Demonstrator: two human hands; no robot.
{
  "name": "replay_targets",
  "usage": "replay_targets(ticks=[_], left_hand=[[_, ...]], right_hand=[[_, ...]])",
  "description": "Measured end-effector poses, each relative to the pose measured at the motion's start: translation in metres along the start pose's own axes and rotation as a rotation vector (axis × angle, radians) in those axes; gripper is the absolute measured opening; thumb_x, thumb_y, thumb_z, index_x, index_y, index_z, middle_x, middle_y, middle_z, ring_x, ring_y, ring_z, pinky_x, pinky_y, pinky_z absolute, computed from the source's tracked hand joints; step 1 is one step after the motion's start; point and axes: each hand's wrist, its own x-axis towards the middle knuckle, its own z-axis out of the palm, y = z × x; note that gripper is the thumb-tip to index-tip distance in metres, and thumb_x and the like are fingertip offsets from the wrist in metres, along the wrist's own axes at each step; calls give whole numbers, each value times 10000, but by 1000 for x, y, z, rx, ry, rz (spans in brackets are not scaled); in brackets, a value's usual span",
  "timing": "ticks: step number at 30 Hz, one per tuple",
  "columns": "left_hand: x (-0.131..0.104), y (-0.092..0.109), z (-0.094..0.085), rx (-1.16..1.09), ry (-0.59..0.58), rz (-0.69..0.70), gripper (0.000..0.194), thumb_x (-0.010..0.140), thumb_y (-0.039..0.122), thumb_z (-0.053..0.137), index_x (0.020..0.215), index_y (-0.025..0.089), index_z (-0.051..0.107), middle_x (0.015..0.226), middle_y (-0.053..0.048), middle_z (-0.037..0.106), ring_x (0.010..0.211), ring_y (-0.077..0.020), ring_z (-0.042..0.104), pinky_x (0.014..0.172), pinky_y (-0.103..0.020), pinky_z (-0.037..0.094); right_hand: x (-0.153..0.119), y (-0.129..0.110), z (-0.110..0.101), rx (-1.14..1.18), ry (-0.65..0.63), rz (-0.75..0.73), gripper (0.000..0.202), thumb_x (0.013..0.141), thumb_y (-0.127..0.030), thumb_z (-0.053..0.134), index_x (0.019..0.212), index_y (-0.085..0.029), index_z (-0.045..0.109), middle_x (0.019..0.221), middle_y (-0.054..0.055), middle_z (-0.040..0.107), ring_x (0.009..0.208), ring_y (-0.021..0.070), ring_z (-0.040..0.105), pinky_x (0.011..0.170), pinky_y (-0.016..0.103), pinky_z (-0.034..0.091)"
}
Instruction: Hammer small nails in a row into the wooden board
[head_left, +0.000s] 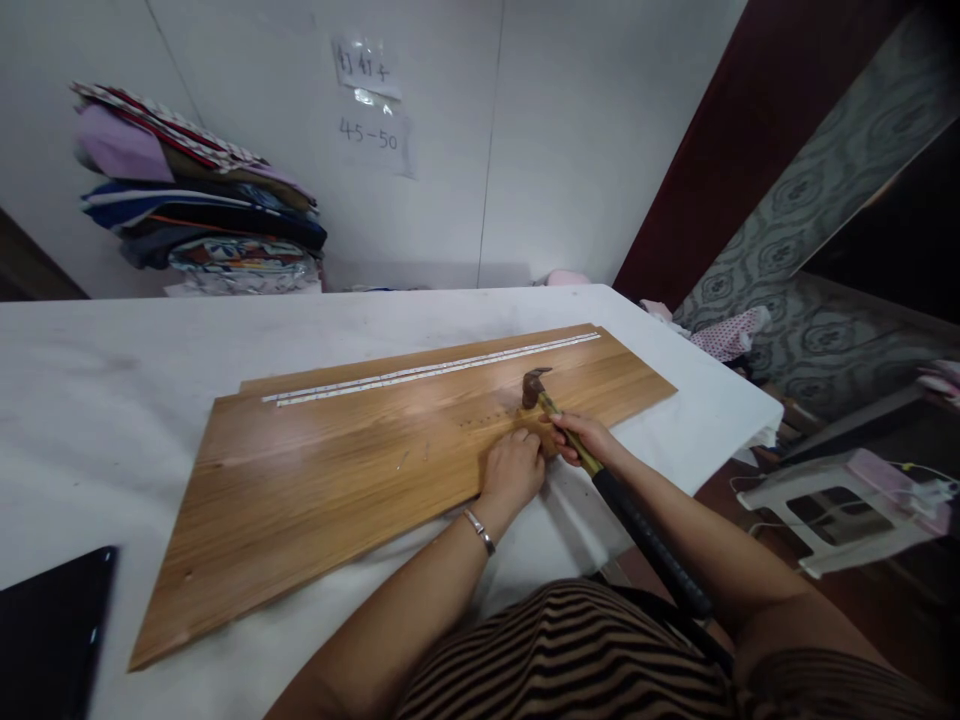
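A long wood-grain board (337,520) lies on the white-covered table. My right hand (585,438) is wrapped round a claw hammer (630,520), gripping the shaft close below its rusty head. The head is over the board, and the black handle end points back toward my body. Beside it my left hand (514,465) rests at the board's near edge with its fingers curled in; whatever they hold is hidden. A row of small dark marks (480,418) runs along the wood just beyond this hand. Two loose nails (403,460) lie to its left.
Two white measuring strips (420,375) run along the board's far side. Folded cloths (210,200) are stacked at the back left. A black flat object (56,630) lies at the near left. To the right of the table (150,350) stands a white plastic stool (832,510).
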Motion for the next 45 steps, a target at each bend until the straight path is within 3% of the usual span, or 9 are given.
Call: replay_targets(ticks=[10,16,23,36,45], left_hand=[[0,-1,1,5,15,11,126,836,175,495,868,179,617,922,-54,623,913,-189,568,790,-300,443],[-1,0,1,9,-4,-5,128,842,183,490,871,181,615,939,-56,622,918,-189,569,784,-299,441],[0,0,-1,-10,12,-9,131,844,175,489,870,185,617,929,-49,630,920,-185,573,789,-292,439],[0,-1,-2,-32,-12,-42,150,855,162,470,892,185,613,953,-46,627,945,-174,567,809,-282,430],[-1,-1,-2,-17,26,-66,184,879,134,401,882,189,577,927,-41,619,873,-170,580,730,-283,432]], right_hand=[[2,2,-3,-3,-16,-45,297,678,-336,653,891,-158,548,512,-78,464,292,56,369,264,180,234],[2,2,-3,4,-35,-41,265,667,-345,657,810,-166,525,497,-81,457,289,47,360,271,173,235],[4,4,-5,-21,-38,-68,336,644,-321,661,917,-153,560,488,-88,467,274,55,360,256,186,234],[3,4,-5,-27,-37,-85,316,642,-285,643,913,-149,552,491,-86,475,285,54,366,266,180,232],[1,2,-3,-31,-35,-96,328,637,-284,636,926,-147,566,489,-87,471,283,51,368,269,177,244]])
